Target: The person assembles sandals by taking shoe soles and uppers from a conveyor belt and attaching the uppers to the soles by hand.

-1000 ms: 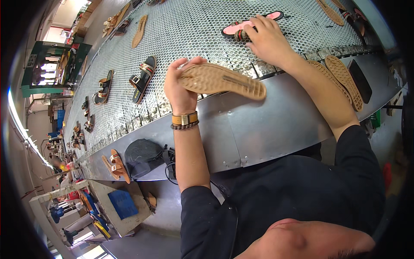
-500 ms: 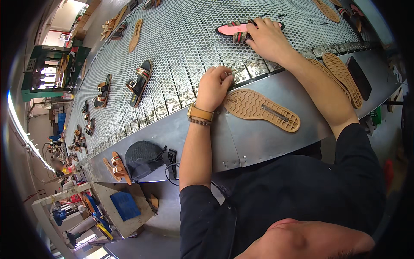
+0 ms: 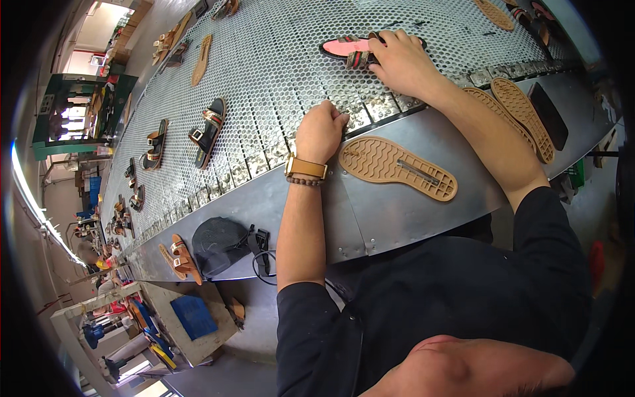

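My right hand is laid over the heel end of a black sandal with a pink insole and striped straps, its fingers closed round it. The sandal lies on a perforated metal conveyor. At the belt's near edge my left hand rests in a loose fist; nothing shows in it, and its palm side is hidden. A watch with a tan strap and a beaded bracelet circle that wrist. Close by on the metal ledge, a tan shoe sole lies tread pattern up.
Further left on the belt lie black strapped sandals and a tan sole. The ledge carries a black cap, a brown sandal, more tan soles and a dark flat object. A cable runs near my left arm.
The belt and the sandals on it have shifted left. My right hand has moved left along with the pink-insoled sandal. My left hand has moved slightly left, its fingers curled in more.
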The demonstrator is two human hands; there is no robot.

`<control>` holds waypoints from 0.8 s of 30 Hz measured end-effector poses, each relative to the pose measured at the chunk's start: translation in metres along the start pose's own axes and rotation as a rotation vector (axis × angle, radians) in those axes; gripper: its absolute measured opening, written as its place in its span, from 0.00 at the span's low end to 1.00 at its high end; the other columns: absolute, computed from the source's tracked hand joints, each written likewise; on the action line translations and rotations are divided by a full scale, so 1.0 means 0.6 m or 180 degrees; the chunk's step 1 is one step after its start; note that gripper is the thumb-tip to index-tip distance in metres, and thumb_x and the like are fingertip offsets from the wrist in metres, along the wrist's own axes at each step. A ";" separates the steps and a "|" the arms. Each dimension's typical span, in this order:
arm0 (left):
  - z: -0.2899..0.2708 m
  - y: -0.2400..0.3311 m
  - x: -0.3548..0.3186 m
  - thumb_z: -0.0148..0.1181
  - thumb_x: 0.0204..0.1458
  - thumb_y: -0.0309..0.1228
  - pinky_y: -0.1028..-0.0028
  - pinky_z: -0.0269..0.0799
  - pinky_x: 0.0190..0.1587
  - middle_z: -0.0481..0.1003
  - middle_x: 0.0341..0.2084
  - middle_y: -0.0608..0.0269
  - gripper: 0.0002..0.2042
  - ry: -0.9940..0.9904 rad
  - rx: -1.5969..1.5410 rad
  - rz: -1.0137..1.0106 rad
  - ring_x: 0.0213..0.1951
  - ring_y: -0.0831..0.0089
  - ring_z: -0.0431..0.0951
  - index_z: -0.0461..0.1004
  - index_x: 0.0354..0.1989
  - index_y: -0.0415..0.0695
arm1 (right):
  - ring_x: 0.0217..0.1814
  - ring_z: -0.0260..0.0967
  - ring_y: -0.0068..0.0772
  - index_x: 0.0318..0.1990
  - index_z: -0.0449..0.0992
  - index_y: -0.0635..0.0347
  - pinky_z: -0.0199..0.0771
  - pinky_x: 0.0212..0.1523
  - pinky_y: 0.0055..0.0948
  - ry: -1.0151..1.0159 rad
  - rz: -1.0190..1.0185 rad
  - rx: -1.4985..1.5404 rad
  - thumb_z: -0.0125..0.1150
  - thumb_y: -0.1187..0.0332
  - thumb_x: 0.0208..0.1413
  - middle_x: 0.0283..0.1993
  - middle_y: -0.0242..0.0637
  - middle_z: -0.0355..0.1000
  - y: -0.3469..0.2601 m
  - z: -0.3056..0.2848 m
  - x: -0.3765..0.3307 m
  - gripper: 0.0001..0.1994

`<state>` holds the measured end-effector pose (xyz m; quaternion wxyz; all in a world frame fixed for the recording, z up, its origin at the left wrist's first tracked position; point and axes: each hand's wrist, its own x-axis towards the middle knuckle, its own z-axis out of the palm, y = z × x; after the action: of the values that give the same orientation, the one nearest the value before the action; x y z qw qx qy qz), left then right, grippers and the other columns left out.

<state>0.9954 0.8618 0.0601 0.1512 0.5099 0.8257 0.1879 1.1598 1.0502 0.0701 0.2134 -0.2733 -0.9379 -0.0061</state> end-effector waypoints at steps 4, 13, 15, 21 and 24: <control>-0.001 0.006 0.002 0.63 0.61 0.39 0.52 0.76 0.44 0.81 0.36 0.46 0.14 -0.0179 0.0078 -0.0059 0.41 0.46 0.81 0.76 0.37 0.39 | 0.65 0.66 0.51 0.58 0.74 0.62 0.65 0.64 0.53 -0.0174 0.0086 0.0034 0.67 0.59 0.61 0.60 0.48 0.71 0.002 -0.009 -0.001 0.23; 0.007 -0.019 0.007 0.59 0.64 0.34 0.50 0.74 0.45 0.79 0.35 0.44 0.11 0.0054 0.0430 0.0568 0.41 0.43 0.79 0.72 0.39 0.36 | 0.64 0.67 0.50 0.62 0.71 0.59 0.64 0.64 0.53 -0.0308 0.0206 0.0182 0.65 0.59 0.62 0.60 0.45 0.70 0.028 -0.007 -0.003 0.24; 0.000 -0.014 0.006 0.57 0.65 0.34 0.50 0.75 0.46 0.79 0.36 0.44 0.11 -0.0084 0.0401 0.0677 0.43 0.43 0.79 0.72 0.41 0.36 | 0.64 0.67 0.49 0.63 0.71 0.58 0.64 0.64 0.53 -0.0318 0.0259 0.0196 0.64 0.59 0.62 0.60 0.45 0.70 0.035 -0.011 -0.003 0.24; -0.030 0.009 0.003 0.63 0.62 0.45 0.52 0.75 0.42 0.79 0.30 0.48 0.19 -0.0275 0.0418 0.0102 0.37 0.46 0.80 0.74 0.31 0.39 | 0.65 0.67 0.53 0.64 0.71 0.58 0.65 0.65 0.54 -0.0363 0.0244 0.0392 0.62 0.60 0.62 0.60 0.49 0.71 0.050 -0.011 -0.008 0.24; -0.023 0.039 0.004 0.64 0.59 0.52 0.53 0.76 0.41 0.80 0.31 0.49 0.23 -0.0373 0.0746 -0.0026 0.38 0.48 0.82 0.77 0.31 0.40 | 0.67 0.66 0.51 0.65 0.69 0.54 0.64 0.65 0.53 -0.0364 0.0217 0.0205 0.64 0.59 0.62 0.64 0.46 0.69 0.049 -0.002 -0.016 0.26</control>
<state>1.0069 0.8715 0.0830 0.1394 0.5309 0.8338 0.0594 1.1826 1.0704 0.0644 0.1684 -0.2980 -0.9384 0.0470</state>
